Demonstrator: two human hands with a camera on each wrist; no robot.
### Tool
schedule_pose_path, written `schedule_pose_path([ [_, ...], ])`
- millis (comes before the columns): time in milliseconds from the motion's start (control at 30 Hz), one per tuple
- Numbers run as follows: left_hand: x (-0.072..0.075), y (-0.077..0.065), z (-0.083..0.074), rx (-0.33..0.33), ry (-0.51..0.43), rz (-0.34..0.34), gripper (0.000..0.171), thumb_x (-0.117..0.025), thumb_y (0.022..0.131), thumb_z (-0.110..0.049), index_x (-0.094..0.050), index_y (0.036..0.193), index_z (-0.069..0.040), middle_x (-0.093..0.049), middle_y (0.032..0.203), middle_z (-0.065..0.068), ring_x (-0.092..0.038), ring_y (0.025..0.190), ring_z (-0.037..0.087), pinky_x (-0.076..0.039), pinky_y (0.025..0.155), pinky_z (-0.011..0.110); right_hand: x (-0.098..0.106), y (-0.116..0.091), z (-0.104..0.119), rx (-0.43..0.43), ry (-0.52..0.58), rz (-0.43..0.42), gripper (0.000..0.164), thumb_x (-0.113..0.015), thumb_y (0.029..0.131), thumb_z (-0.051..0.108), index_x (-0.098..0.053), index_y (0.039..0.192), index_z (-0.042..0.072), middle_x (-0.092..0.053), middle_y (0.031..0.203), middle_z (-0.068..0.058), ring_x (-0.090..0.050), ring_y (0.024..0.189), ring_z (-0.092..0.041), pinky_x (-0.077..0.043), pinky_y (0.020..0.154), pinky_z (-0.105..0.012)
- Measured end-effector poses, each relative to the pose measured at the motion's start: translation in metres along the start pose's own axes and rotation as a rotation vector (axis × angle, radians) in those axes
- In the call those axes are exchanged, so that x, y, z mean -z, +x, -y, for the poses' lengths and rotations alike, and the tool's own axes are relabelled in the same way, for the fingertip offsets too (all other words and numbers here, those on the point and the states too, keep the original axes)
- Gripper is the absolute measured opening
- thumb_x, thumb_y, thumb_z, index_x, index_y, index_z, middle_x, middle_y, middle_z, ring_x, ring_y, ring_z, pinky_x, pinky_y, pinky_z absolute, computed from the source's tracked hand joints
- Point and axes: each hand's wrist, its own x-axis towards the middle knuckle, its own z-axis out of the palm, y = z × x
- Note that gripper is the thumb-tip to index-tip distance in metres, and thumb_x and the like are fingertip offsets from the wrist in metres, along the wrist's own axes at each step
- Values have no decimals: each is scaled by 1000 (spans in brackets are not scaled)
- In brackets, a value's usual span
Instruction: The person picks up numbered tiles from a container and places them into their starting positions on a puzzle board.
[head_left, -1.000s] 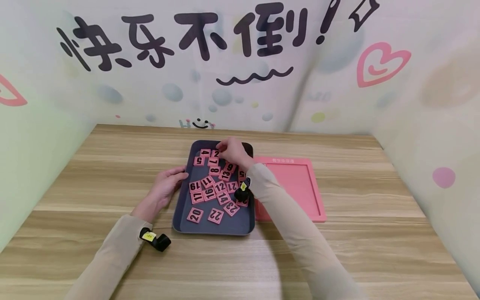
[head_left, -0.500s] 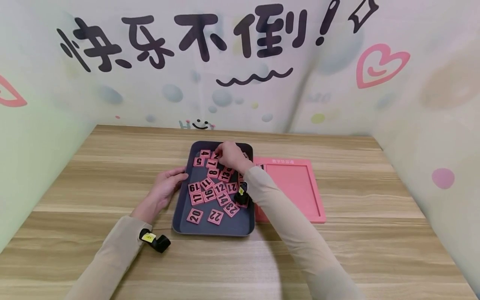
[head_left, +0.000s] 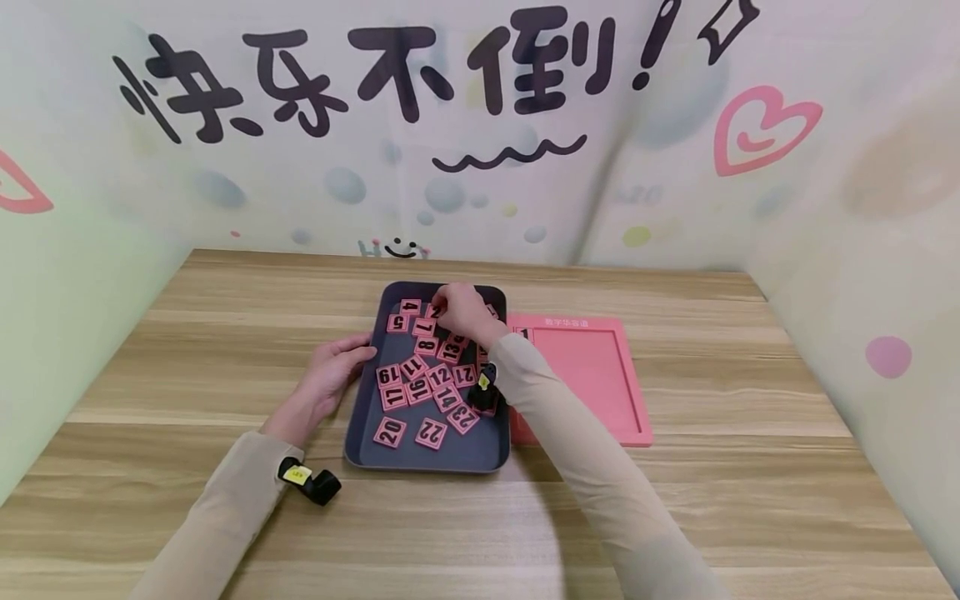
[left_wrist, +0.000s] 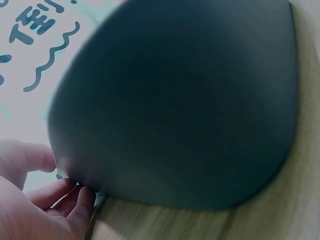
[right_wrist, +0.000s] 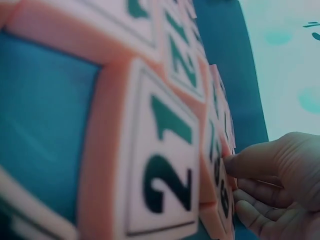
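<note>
A dark grey tray (head_left: 465, 450) lies on the table, strewn with pink square number tiles such as 20 (head_left: 390, 432) and 22 (head_left: 431, 432). At its left rim my left hand (head_left: 334, 375) grips the edge, thumb above; the left wrist view shows thumb and fingers (left_wrist: 50, 192) at the tray's corner. My right hand (head_left: 461, 310) reaches into the far part of the tray, pinching the tile marked 2 (head_left: 434, 312), partly hidden by the fingers. In the right wrist view, its thumb and curled fingers (right_wrist: 260, 160) are behind the 21 tile (right_wrist: 162, 155).
Right of the tray is a pink framed board (head_left: 588, 375), partly under the right forearm, with a 1 tile (head_left: 524, 335) in its upper left corner. The wooden table (head_left: 225, 333) meets a printed wall backdrop (head_left: 315, 208) behind. Both wrists wear black straps.
My right hand has shifted slightly down and left over the tile marked 2, and nearby tiles such as 7 and 8 have moved a little. The left hand stays put.
</note>
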Motion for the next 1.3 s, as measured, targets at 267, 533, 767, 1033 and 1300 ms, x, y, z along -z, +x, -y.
schedule_pose_path([
  [267, -2, -1, -1, 20, 20, 0, 48, -51, 92, -2, -38, 137, 6, -37, 143, 22, -56, 94, 2, -41, 95, 23, 17, -12, 0, -6, 134, 5, 28, -62, 83, -1, -66, 110, -1, -65, 93, -12, -54, 73, -17, -42, 63, -24],
  [533, -3, -2, -3, 34, 29, -7, 47, -52, 93, -4, -39, 138, 5, -38, 142, 21, -56, 98, 4, -41, 96, 23, 38, -29, -6, 41, 182, -30, 29, -67, 81, 3, -65, 110, 2, -63, 95, -8, -53, 80, -19, -45, 71, -27],
  [767, -2, -3, -4, 33, 19, 0, 47, -52, 93, -4, -40, 137, 5, -38, 142, 21, -57, 94, 2, -44, 87, 17, 55, -48, -18, 54, 253, -78, 29, -69, 81, 2, -66, 109, 2, -63, 102, -10, -56, 90, -27, -48, 78, -32],
  [1033, -2, -3, -4, 38, 22, -4, 47, -52, 93, -4, -40, 137, 4, -38, 142, 21, -56, 92, 1, -44, 86, 17, 72, -72, -46, 73, 215, -100, 30, -69, 79, 2, -66, 109, 0, -64, 105, -12, -56, 94, -24, -47, 86, -37],
  [1300, -2, -2, -3, 40, 29, -7, 47, -52, 93, -4, -40, 137, 3, -38, 142, 20, -56, 94, 1, -43, 90, 19, 76, -92, -82, 61, 148, -118, 28, -72, 77, 3, -67, 103, -4, -64, 97, -16, -57, 87, -27, -48, 79, -38],
])
